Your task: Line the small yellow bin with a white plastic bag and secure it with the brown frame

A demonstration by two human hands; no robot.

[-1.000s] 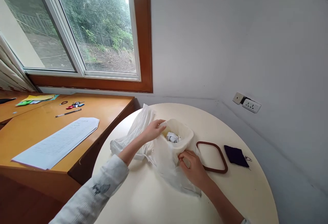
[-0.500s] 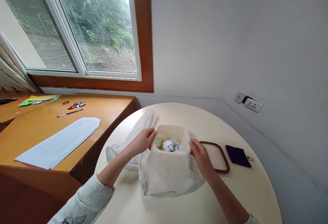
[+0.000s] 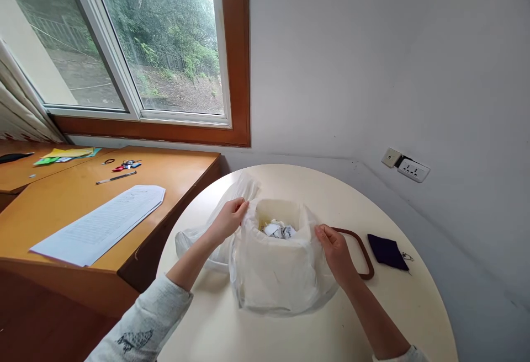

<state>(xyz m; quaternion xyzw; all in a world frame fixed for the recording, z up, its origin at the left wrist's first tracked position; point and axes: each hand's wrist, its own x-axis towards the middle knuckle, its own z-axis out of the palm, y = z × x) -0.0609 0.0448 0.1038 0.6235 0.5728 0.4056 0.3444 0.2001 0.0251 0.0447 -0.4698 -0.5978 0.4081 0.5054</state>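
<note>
A white translucent plastic bag [image 3: 273, 276] lines and hangs over a small square bin on the round table. Crumpled paper [image 3: 279, 230] lies inside its open mouth. My left hand [image 3: 232, 216] pinches the bag's edge at the upper left of the opening. On the right side, my right hand [image 3: 334, 249] grips the bag's edge and holds it out from the rim. Behind my right hand rests a brown rounded frame [image 3: 365, 251], partly hidden by that hand. Another clear plastic bag [image 3: 215, 235] lies spread on the table behind my left forearm.
The round cream table [image 3: 397, 307] stands against the wall. A dark cloth square [image 3: 387, 251] lies at its right. The wooden desk [image 3: 186, 177] at left carries paper sheets [image 3: 103, 224], a pen [image 3: 116, 177] and keys [image 3: 127, 165]. A wall socket [image 3: 414, 170] is at right.
Both hands have moved outward, the right one more, pulling the bag's edges away from the opening. The bag stands a little wider. The camera view has shifted slightly.
</note>
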